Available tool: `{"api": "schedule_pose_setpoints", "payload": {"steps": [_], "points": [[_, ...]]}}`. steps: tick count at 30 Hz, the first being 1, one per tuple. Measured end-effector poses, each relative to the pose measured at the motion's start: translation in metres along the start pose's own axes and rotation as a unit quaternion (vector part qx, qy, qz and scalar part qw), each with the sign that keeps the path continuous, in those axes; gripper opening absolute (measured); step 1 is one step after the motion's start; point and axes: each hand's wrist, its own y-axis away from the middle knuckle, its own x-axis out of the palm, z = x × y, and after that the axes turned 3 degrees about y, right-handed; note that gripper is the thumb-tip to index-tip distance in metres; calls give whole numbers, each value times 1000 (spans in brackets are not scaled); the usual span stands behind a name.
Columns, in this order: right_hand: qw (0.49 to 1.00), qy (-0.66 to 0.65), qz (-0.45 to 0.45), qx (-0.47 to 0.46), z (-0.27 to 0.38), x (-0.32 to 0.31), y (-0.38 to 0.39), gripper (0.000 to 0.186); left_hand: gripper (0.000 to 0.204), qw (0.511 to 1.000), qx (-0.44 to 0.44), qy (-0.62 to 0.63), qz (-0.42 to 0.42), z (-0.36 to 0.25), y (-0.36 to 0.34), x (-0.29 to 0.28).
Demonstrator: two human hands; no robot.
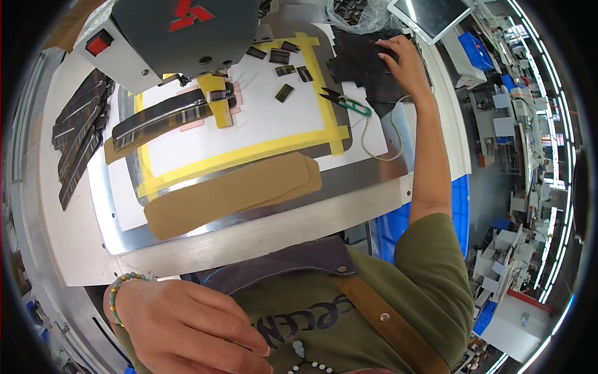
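My right hand reaches to the far right, over a pile of black fabric pieces. Its thumb and fingers are apart and nothing shows between them. Low at the left, close to my chest, is my left hand with a beaded bracelet on the wrist. Its fingers are loosely bent and slightly apart, with no held thing visible; the lower part is cut off by the frame. Green-handled thread snips lie by the black pile. Under the sewing machine head, a dark striped strip rests on a brown backing.
Yellow tape frames a white sheet on the metal plate. Several small dark striped pieces lie there. Brown card strips sit near the front edge. Striped strips are stacked at left; a cord curves by my right forearm.
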Motion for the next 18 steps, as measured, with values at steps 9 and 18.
{"api": "schedule_pose_setpoints", "payload": {"steps": [9,18], "points": [[910,-356,-164,137,-47,-6,11,13,28,968,-168,-184,-11,8,29,-11],[932,-343,115,39,48,-73,-23,13,41,864,-280,-417,28,64,56,-40]]}}
